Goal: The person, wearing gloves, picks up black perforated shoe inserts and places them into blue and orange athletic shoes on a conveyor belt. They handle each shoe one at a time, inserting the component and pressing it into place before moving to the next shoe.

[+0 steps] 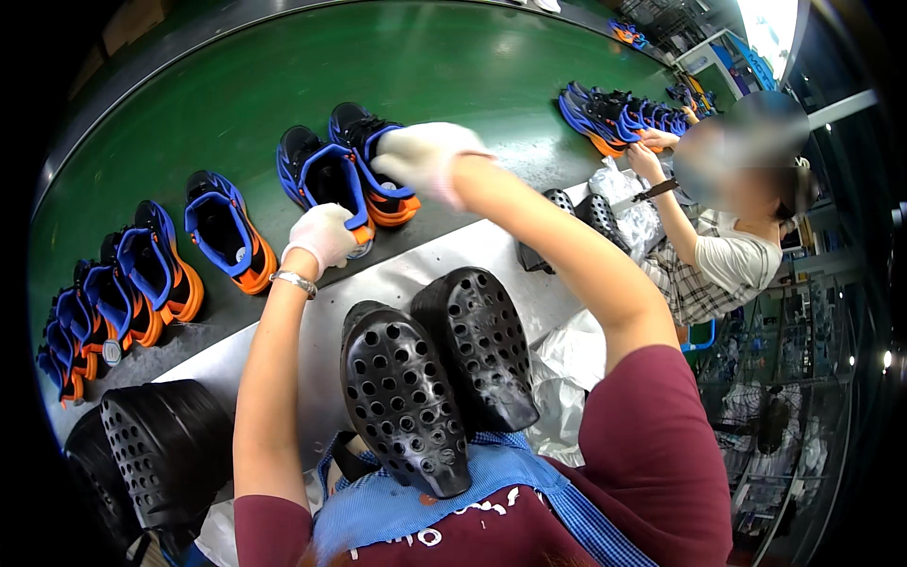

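Observation:
My left hand (323,236), in a white glove, grips the heel of a black sneaker with blue lining and an orange sole (304,166). Close on its right is a second such sneaker (351,123). Over that one's collar lies my right hand (427,159), also gloved; its fingers are smeared by motion, so their hold cannot be made out. Both shoes rest on the green belt's near edge, toes pointing away from me. Nearer my body stand two black foot-shaped blocks with round holes (402,402), side by side before my blue apron (439,491).
Several matching sneakers line the green belt (491,66) on the left, one single sneaker (222,231) nearest. More black blocks (156,454) stand lower left. At right, a co-worker (742,255) handles a row of sneakers (605,118). Clear plastic (572,378) lies beside the metal ledge (425,260).

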Available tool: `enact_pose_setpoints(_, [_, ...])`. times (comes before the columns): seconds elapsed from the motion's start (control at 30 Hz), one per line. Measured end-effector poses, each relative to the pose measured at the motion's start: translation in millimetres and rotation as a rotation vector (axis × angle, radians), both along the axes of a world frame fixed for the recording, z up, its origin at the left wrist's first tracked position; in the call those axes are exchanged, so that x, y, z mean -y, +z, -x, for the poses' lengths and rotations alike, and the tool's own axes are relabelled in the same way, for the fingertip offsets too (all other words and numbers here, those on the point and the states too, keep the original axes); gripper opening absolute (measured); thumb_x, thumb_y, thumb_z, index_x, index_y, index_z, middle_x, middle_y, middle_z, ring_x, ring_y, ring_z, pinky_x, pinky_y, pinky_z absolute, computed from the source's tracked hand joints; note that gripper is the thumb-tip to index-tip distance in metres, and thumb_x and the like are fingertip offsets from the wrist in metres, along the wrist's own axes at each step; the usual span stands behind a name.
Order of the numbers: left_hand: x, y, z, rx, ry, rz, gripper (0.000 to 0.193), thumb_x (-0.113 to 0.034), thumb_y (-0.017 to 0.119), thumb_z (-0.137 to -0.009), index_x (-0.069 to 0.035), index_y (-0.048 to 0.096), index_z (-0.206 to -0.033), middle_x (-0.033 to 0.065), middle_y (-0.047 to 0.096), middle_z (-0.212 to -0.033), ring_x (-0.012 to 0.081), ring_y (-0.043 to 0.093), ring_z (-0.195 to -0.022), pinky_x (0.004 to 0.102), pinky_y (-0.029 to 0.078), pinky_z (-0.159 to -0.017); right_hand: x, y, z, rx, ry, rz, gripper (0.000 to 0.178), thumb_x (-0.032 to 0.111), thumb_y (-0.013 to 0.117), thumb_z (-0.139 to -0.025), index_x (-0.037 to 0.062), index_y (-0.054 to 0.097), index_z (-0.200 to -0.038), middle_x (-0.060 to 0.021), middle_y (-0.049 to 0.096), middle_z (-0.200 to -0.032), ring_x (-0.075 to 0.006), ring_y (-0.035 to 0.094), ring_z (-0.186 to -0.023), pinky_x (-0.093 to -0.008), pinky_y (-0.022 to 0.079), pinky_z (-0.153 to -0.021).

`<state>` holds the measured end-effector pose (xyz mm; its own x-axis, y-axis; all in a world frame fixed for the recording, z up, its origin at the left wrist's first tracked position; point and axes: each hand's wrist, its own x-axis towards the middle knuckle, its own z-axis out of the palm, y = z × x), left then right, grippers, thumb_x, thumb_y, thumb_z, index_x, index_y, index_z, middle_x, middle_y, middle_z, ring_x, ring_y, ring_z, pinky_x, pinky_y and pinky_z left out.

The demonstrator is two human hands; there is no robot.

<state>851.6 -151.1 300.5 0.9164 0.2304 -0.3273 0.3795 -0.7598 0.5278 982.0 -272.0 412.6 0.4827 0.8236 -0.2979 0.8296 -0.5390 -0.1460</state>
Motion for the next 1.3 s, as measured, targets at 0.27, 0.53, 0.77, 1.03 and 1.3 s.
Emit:
enact_pose_setpoints(0.27, [11.5, -5.4, 10.8, 0.063, 0.222, 0.159, 0.036, -0.041, 0.064, -0.088, -0.006, 0.066, -0.09, 0.0104, 0.068, -0.073, 0.0213, 0.066, -0.056, 0.0327, 0.052, -0.06, 266.9, 5.5, -57.0, 0.306, -0.577, -0.301, 0.031, 0.032, 0.056, -0.089, 0.0067, 0.068, -0.104, -0.0196, 0.068, -0.099, -0.036, 0.064, -0.098, -0.0426, 0.049, -0.087])
enact_pose_setpoints(0.53, [0.6, 0.0, 37.6, 0.231, 0.214, -0.211, 0.035, -0.042, 0.064, -0.086, -0.008, 0.068, -0.094, 0.0149, 0.065, -0.099, 0.0366, 0.062, -0.095, 0.0433, 0.05, -0.08, 355.8, -53.4, -40.3, 0.381, -0.854, -0.28, 0.052, 0.033, 0.074, -0.074, 0.0056, 0.058, -0.116, -0.0203, 0.061, -0.112, -0.0356, 0.059, -0.108, -0.0407, 0.047, -0.094])
enact_pose_setpoints(0.77, [-13.6, -10.0, 47.9, 0.259, 0.183, -0.292, 0.041, -0.039, 0.066, -0.085, -0.008, 0.066, -0.112, 0.0146, 0.064, -0.111, 0.0344, 0.061, -0.105, 0.0409, 0.049, -0.088, 361.2, -63.0, -50.9, 0.466, -0.691, -0.373, 0.045, 0.028, 0.076, -0.074, 0.0048, 0.058, -0.108, -0.0196, 0.061, -0.106, -0.0363, 0.058, -0.102, -0.042, 0.047, -0.089])
enact_pose_setpoints(1.03, [3.1, 34.8, 51.8, 0.336, 0.086, -0.24, 0.048, -0.026, 0.071, -0.082, -0.005, 0.061, -0.124, 0.013, 0.061, -0.124, 0.0258, 0.064, -0.101, 0.0331, 0.051, -0.092, 373.7, -58.7, -51.1, 0.449, -0.676, -0.342, 0.042, 0.026, 0.077, -0.073, 0.0033, 0.059, -0.103, -0.0193, 0.061, -0.101, -0.0359, 0.059, -0.099, -0.0422, 0.048, -0.086])
enact_pose_setpoints(1.3, [5.8, 65.6, 45.4, 0.555, 0.149, -0.12, 0.04, -0.02, 0.066, -0.088, 0.002, 0.062, -0.122, 0.0149, 0.065, -0.112, 0.021, 0.065, -0.095, 0.0302, 0.051, -0.086, 336.4, 1.9, -27.1, 0.459, -0.607, -0.504, 0.039, 0.023, 0.077, -0.074, 0.0011, 0.059, -0.101, -0.0185, 0.061, -0.1, -0.0355, 0.06, -0.094, -0.041, 0.048, -0.085])
